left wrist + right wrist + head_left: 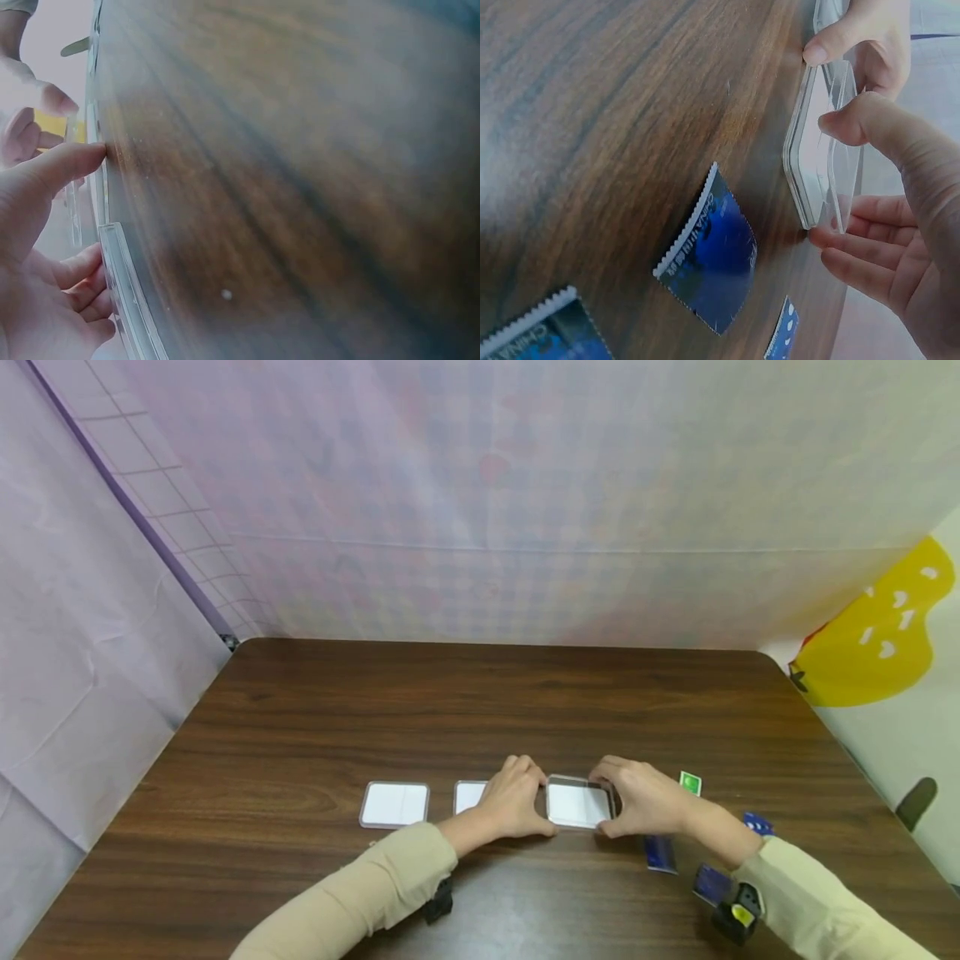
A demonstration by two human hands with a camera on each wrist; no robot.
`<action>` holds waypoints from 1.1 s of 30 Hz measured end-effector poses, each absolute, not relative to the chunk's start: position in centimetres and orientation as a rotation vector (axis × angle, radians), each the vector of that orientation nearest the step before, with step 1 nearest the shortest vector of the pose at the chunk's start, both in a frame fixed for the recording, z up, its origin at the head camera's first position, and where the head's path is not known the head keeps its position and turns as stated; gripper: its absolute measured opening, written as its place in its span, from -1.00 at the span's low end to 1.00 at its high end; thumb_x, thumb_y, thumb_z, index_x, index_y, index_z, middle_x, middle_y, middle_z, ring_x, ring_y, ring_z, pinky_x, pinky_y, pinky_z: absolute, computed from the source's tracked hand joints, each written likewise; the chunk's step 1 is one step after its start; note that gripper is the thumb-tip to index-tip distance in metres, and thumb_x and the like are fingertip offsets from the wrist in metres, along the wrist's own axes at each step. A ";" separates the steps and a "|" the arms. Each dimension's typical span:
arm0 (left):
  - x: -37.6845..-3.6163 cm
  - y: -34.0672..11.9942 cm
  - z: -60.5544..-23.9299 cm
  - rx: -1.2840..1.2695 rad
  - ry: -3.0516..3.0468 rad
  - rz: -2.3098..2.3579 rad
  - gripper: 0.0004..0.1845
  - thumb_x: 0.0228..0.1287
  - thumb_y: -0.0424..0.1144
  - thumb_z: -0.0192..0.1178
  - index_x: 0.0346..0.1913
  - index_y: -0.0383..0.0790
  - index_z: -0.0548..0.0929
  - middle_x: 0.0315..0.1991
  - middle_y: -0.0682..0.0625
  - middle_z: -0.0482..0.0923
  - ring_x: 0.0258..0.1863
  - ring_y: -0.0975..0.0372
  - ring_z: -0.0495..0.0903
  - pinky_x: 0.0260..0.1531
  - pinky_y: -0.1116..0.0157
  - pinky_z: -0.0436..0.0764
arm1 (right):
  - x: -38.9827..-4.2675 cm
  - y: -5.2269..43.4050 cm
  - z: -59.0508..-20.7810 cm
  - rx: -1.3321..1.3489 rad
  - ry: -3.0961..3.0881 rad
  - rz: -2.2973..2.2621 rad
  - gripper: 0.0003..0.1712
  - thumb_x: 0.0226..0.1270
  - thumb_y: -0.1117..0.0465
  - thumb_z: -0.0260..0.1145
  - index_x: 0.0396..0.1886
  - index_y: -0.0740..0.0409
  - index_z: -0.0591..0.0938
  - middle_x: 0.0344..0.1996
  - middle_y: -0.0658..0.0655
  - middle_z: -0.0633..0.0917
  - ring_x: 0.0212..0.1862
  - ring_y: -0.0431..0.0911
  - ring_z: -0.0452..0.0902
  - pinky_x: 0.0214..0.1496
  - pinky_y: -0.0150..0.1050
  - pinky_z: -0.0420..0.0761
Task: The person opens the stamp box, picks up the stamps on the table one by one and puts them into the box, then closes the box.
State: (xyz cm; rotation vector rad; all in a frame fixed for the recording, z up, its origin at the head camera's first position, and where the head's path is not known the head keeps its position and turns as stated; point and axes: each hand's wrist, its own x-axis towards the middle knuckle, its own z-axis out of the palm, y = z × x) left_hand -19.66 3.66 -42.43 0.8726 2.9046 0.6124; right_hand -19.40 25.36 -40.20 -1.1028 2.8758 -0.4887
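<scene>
A flat clear plastic case (577, 803) with a white insert lies on the table between both hands. My left hand (513, 802) holds the base at its left end, thumb on the near edge and fingers on the far side. My right hand (643, 797) pinches the clear lid (845, 150) between thumb and fingers. In the right wrist view the lid stands tilted, apart from the base (804, 157) along part of its length. Left of my left hand lie a second case (468, 795), partly hidden by that hand, and a third case (394, 804), both with white inserts.
Under and around the right forearm lie a green stamp (690, 782), a dark blue stamp (660, 853), another dark blue one (711, 885) and a blue stamp with white marks (757, 822). The brown wooden table (450, 702) ends at a curtain (487, 527) behind.
</scene>
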 end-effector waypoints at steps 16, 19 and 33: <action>-19.4 3.7 -42.5 0.861 2.890 0.659 -0.33 -0.31 0.06 0.45 -0.07 -0.24 0.57 -0.17 0.01 0.43 -0.09 0.20 0.36 -0.27 0.41 0.49 | -22.7 26.8 -39.5 -1.063 2.954 -0.446 -0.38 -0.23 0.05 0.49 -0.16 0.33 0.58 -0.23 0.11 0.60 -0.19 -0.04 0.54 -0.18 -0.13 0.57; -19.3 3.6 -42.5 0.849 2.898 0.657 -0.33 -0.31 0.07 0.45 -0.07 -0.23 0.58 -0.16 0.02 0.42 -0.10 0.20 0.36 -0.29 0.43 0.48 | -23.5 27.0 -39.6 -1.031 2.953 -0.489 -0.40 -0.21 0.09 0.49 -0.15 0.36 0.58 -0.22 0.15 0.60 -0.20 -0.02 0.53 -0.19 -0.13 0.56; -19.0 3.5 -42.3 0.837 2.892 0.695 -0.33 -0.31 0.05 0.47 -0.07 -0.24 0.58 -0.20 0.03 0.42 -0.15 0.22 0.35 -0.33 0.47 0.44 | -26.0 26.5 -40.7 -0.976 2.913 -0.585 -0.41 -0.21 0.12 0.45 -0.16 0.40 0.57 -0.23 0.22 0.60 -0.24 -0.01 0.51 -0.24 -0.18 0.54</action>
